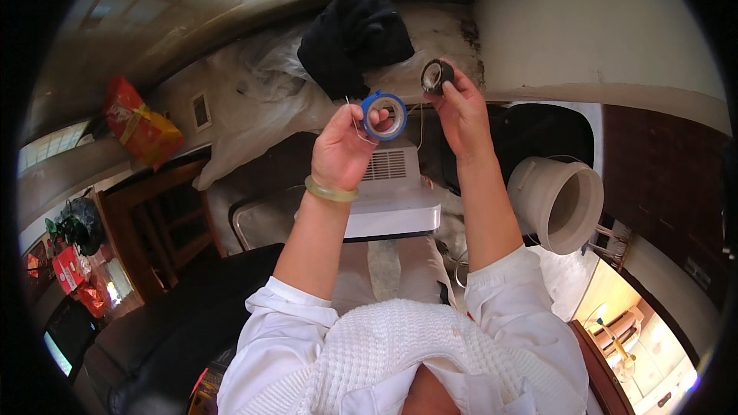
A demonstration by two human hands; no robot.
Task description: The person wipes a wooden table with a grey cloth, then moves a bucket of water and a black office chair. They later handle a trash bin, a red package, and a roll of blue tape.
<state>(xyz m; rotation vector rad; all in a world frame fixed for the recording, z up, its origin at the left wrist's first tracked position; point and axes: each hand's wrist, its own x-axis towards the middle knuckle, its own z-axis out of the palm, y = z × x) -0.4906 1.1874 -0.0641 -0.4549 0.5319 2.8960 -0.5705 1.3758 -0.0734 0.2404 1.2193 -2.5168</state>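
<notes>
My left hand (pixel 340 158) holds a roll of blue tape (pixel 402 120), with fingertips showing through its core. A thin white wire (pixel 355 127) also runs by the fingers of this hand. To the right and slightly higher, my right hand (pixel 466 112) grips a roll of black tape (pixel 445 74) between thumb and fingers. The two rolls are apart. Below the hands, a white appliance (pixel 392 222) with a slatted vent (pixel 386 165) rests over my lap. A pale thin cord (pixel 421 127) rises near its back corner; where it ends is hidden.
Beyond my hands, a black cloth (pixel 357 34) lies on a ledge beside clear plastic sheeting (pixel 265 109). A whitish bucket (pixel 533 202) stands right of my right forearm. At left are a red and yellow bag (pixel 141 124) and a wooden frame (pixel 115 236).
</notes>
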